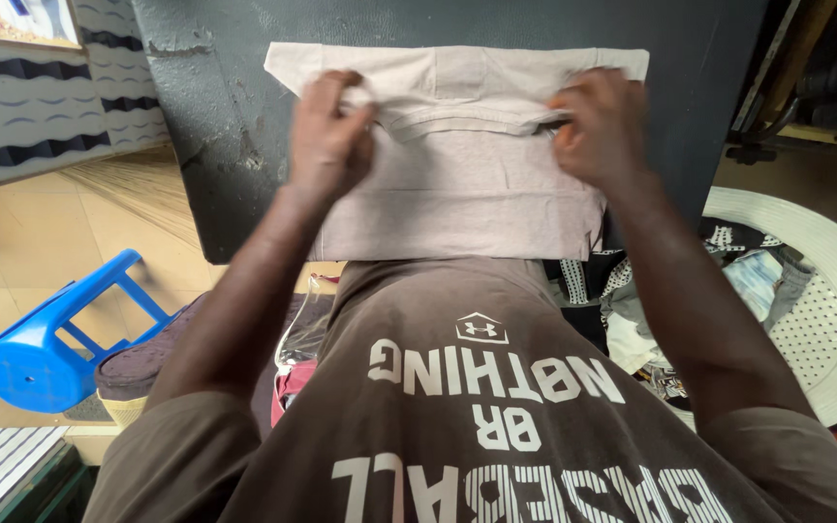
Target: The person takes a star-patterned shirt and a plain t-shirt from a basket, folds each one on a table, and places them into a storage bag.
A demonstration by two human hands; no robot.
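1. Beige garment (pixel 457 184) is lying on the dark table (pixel 215 116), soft, light, probably limp.
2. Left hand (pixel 329 131) and right hand (pixel 598 126) are pinching its folded edge, gripping between them.

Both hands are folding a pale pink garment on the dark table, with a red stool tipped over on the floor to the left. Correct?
Not quite: the head view shows the tipped stool is blue, not red. Both hands, left and right, do grip the pale pink garment on the dark table.

Left grip (pixel 329 131), right grip (pixel 601 124) both pinched closed
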